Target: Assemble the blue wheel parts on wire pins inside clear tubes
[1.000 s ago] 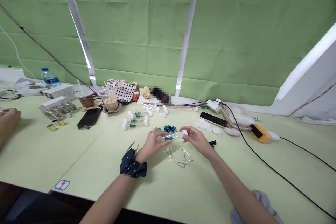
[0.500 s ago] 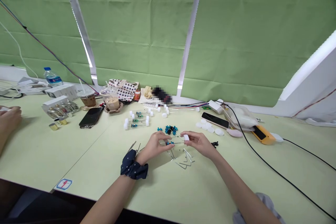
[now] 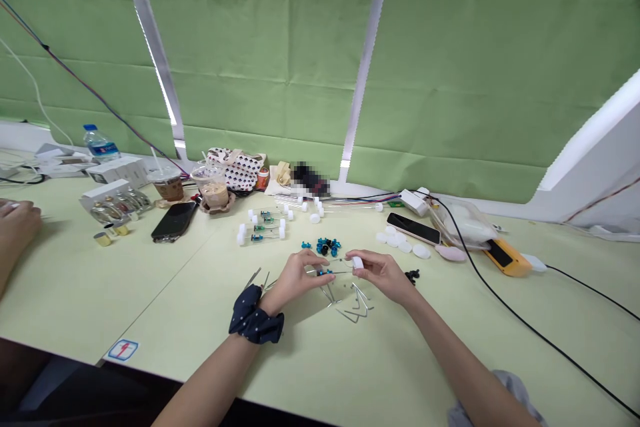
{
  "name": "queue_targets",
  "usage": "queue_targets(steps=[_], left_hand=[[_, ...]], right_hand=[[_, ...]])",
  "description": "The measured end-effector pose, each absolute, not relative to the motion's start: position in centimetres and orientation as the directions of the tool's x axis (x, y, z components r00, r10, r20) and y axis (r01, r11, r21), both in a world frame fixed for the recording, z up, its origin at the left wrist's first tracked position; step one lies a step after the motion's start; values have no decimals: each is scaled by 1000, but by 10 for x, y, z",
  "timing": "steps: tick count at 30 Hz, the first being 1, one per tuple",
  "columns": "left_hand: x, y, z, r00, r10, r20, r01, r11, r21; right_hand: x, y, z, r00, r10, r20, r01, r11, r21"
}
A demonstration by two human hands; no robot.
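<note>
My left hand has its thumb and fingers closed on a small blue fitting with thin metal rods through it. In my right hand a white cap is pinched at the right end of the rods. The held piece hovers just over the table. Behind it lies a pile of blue and black fittings. Bent metal rods are spread below my hands, and small black parts lie beside my right wrist. Similar pieces with white ends stand farther back on the left.
White discs, a phone and a yellow device lie to the right, with a black cable crossing there. Leftward are a dark phone, drink cups and small bottles. Another person's hand shows at the left edge.
Both hands keep the same hold on the piece. The whole view has shifted slightly; nothing else has visibly moved.
</note>
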State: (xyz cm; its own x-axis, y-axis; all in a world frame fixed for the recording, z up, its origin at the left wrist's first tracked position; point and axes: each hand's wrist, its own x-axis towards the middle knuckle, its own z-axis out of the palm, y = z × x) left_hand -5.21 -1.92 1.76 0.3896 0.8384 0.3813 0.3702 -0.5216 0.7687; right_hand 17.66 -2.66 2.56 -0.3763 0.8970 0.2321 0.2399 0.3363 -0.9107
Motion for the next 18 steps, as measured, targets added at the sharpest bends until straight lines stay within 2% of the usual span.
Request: queue_targets(steps=[18], left_hand=[[-55, -20, 19, 370, 855, 364, 408, -501, 763]], right_hand=[[171, -28, 21, -375, 897, 236, 243, 340, -908]])
